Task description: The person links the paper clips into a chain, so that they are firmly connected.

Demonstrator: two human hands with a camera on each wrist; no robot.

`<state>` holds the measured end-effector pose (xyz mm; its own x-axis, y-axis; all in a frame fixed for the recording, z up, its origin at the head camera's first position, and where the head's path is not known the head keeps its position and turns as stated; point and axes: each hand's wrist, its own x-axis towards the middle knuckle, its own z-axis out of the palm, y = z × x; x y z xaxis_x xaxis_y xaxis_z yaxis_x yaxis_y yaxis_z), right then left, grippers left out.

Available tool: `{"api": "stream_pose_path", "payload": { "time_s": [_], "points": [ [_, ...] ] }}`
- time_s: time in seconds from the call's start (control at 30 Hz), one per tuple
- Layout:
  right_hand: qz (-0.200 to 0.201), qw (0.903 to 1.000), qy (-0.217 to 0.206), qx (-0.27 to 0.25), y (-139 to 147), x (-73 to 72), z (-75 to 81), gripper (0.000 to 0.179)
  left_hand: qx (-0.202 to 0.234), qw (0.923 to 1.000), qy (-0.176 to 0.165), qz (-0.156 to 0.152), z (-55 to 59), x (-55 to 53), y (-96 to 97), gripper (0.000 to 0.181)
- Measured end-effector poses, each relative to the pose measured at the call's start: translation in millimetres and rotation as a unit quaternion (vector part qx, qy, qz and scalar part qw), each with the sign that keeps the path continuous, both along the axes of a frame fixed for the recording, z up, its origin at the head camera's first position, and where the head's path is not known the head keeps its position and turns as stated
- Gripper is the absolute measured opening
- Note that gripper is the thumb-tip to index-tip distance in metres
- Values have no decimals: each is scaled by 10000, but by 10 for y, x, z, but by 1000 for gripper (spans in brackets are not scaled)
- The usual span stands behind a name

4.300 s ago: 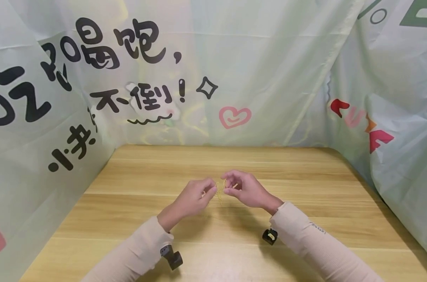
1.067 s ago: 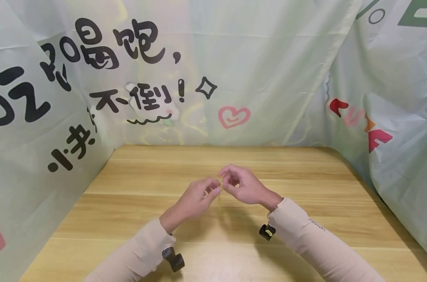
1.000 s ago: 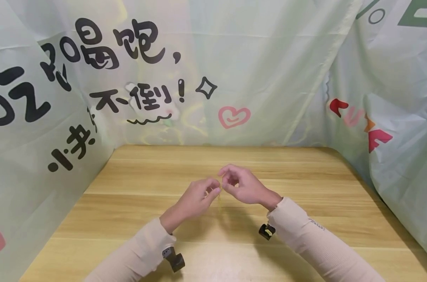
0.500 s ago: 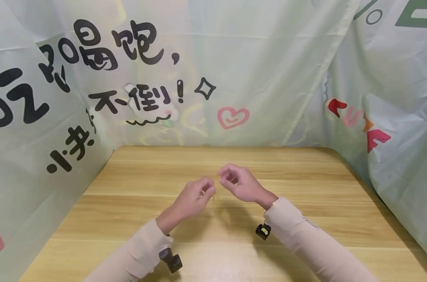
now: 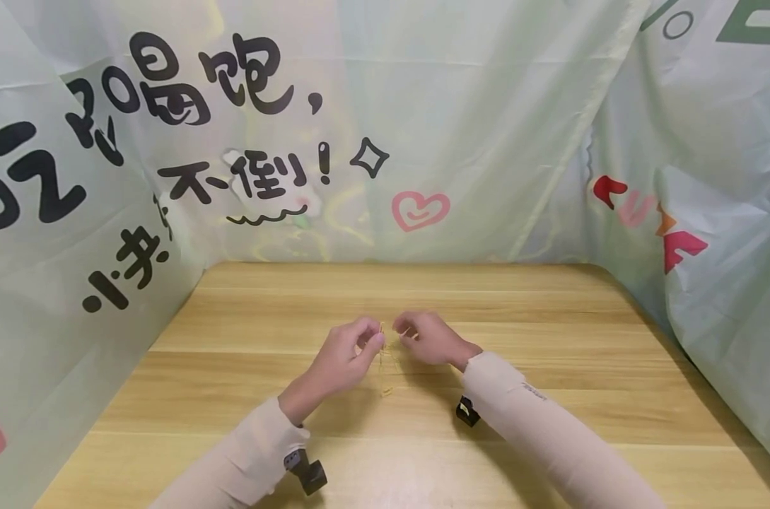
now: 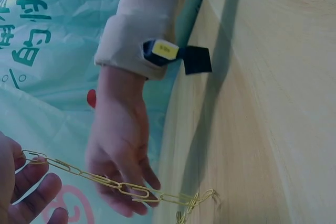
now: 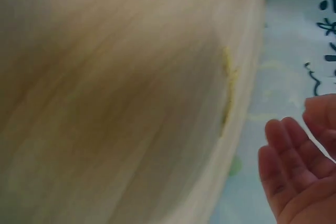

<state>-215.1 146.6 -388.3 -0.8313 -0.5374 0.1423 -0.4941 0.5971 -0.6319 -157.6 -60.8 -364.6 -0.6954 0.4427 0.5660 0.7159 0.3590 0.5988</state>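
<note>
A chain of linked gold paper clips point(image 6: 134, 188) hangs from my left hand point(image 5: 342, 358), which pinches its top end between thumb and fingertips. In the left wrist view the chain slants away from those fingers point(image 6: 39, 179), its far links bunched low. The head view shows the lowest clips close over the wood. Just right of the chain is my right hand point(image 5: 433, 339), its fingers loosely bent and holding nothing. From the right wrist, the palm and spread fingers point(image 7: 299, 161) show, with the blurred chain point(image 7: 229, 93) beyond.
The wooden table point(image 5: 525, 417) spreads beneath both hands. Pale printed curtains point(image 5: 486, 141) stand along its back and both sides. A small black camera point(image 5: 307, 472) sits on the left cuff, and another camera point(image 5: 467, 411) is at the right cuff.
The right hand has come away from the chain, dropping slightly and turning. My left hand has shifted a little left, still pinching the chain, which now hangs longer below it.
</note>
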Motion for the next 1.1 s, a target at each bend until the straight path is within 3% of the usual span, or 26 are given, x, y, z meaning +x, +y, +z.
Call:
{"api": "stream_pose_path", "payload": {
  "time_s": [0.33,0.67,0.8,1.0,1.1],
  "points": [
    [-387,9932,-158,1083,-62,-143,-130,26,68,9998,147,-80,2,3,13,7],
    [-377,9869,-291,1539,-76,-196,-152,15,18,9999,155,-57,14,13,28,7],
    [-408,9829,-303,1769,-61,-177,-147,15,35,9998,184,-99,22,14,32,7],
    [-246,9799,-494,1916,-21,-82,-107,37,44,9996,239,-144,10,5,35,8],
    [-202,9798,-511,1923,-5,-39,-91,37,46,9996,234,-162,-3,-2,37,8]
  ]
}}
